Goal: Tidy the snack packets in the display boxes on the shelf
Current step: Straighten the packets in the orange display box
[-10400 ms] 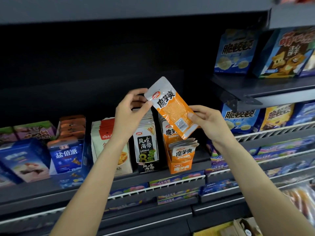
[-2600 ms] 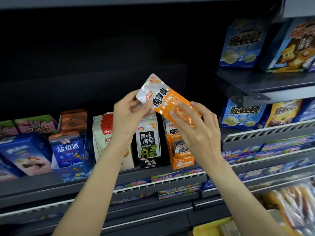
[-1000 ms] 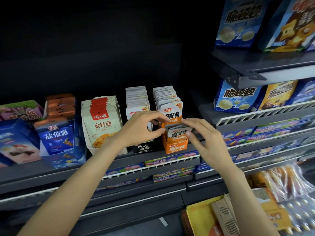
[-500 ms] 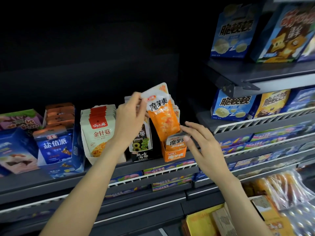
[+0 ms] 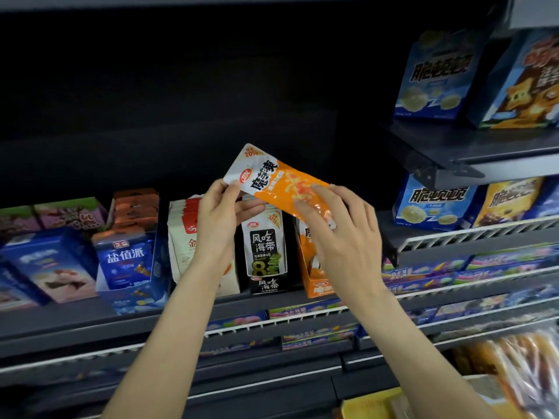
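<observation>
Head view: my left hand (image 5: 219, 219) pinches the white top of an orange konjac packet (image 5: 279, 186), tilted above its orange display box (image 5: 317, 282), while my right hand (image 5: 341, 237) lies flat on it, probably smoothing it for refiling.

Boxed goods off to the side

Blue puff boxes (image 5: 435, 77) stand upper right (print blurred); yellow carton (image 5: 372, 406) sits lower right, beside clear-wrapped orange snacks (image 5: 520, 367).
</observation>
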Demonstrator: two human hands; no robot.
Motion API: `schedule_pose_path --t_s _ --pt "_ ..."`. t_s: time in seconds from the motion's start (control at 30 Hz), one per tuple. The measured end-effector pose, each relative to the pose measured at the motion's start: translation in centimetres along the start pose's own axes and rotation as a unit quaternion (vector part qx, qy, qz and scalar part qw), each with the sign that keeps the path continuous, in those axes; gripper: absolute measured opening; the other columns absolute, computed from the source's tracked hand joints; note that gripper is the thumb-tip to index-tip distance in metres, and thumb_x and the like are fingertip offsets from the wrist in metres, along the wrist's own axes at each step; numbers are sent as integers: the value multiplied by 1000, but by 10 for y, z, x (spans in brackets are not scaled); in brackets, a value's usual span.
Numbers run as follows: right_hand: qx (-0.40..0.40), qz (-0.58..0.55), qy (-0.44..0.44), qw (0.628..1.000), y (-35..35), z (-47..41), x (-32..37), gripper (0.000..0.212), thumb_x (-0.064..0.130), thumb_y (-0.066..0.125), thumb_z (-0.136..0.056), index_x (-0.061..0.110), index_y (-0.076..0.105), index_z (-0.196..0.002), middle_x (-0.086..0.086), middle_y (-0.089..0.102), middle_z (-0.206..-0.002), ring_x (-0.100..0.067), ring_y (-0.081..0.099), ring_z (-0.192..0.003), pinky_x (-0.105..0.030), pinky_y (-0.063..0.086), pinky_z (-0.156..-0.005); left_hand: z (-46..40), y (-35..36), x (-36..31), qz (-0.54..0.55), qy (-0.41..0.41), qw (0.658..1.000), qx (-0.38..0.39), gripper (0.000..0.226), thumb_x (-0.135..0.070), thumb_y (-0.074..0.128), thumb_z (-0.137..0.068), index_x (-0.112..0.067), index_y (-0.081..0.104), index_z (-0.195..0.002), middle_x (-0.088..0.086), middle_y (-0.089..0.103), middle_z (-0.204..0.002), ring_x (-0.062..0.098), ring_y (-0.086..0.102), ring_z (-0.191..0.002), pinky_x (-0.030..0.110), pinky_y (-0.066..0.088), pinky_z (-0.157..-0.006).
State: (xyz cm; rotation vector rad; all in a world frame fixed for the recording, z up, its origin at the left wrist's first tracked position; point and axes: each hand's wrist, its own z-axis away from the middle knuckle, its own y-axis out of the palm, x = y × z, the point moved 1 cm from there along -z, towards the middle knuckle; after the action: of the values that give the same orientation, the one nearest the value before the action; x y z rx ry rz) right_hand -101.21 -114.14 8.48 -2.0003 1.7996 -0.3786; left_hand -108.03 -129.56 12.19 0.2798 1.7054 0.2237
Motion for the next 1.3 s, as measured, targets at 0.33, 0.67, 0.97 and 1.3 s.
schedule_pose_path --t_s 0.33,0.67,0.97,1.3 --pt "108 -525 379 754 -19 -6 -3 23 16 53 -96 36 63 -98 14 70 -92 -2 68 -85 -17 53 -68 4 -5 1 -245 180 951 65 23 -16 56 -94 -26 59 -114 -8 61 -113 -2 56 -102 15 47 -85" --pt "186 -640 474 575 -21 6 -10 20 11 50 -95 21 62 -108 1 74 -93 -13 70 -87 -20 55 -67 1 -3 0 -251 222 941 50 29 -19 69 -85 -39 56 -100 -4 52 -117 2 57 -100 13 48 -79" --pt "130 -623 434 638 -31 6 -8 23 12 53 -94 25 63 -110 3 74 -94 -13 70 -91 -21 56 -69 -6 2 2 -297 193 932 78 14 -32 60 -91 -37 59 -104 -9 55 -114 -5 54 -98 10 44 -77" --pt "32 -55 -27 998 -12 16 -4 37 9 64 -87 14 63 -123 -9 63 -124 -26 57 -115 -37 50 -89 -1 10 -6 -83 86 989 91 16 -15 62 -90 -24 63 -104 -7 72 -97 8 68 -93 23 55 -75"
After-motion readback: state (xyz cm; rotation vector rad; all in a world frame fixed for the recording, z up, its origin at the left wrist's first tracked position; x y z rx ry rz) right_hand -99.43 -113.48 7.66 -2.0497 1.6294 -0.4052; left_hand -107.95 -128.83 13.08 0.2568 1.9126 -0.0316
